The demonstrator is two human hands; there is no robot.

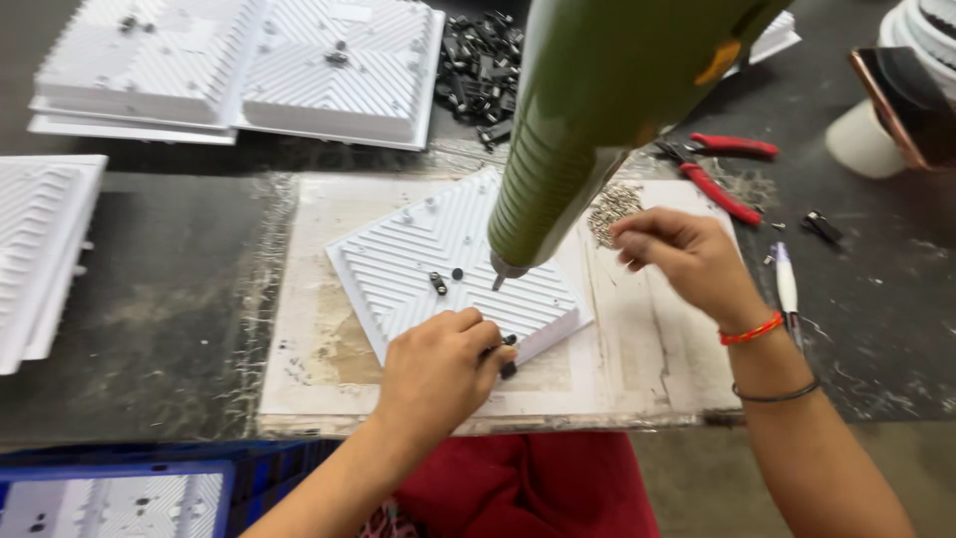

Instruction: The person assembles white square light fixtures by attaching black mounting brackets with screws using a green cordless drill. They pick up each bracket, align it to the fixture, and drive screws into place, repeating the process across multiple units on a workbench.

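A white ribbed square plate [438, 261] lies tilted on a pale work board [329, 349]. My left hand [438, 374] presses a small black part [509, 341] against the plate's near edge. My right hand [682, 254] hovers beside a pile of small silver screws [609, 207], fingertips pinched together; whether it holds a screw I cannot tell. A green powered screwdriver [588, 110] hangs over the plate, its bit just above the surface. Two small black parts [438, 283] sit on the plate's middle.
More white ribbed plates [239, 65] are stacked at the back left and at the left edge [40, 249]. A heap of black parts [480, 65], red-handled pliers [717, 169] and a pen [787, 284] lie around. A blue crate [119, 493] sits below.
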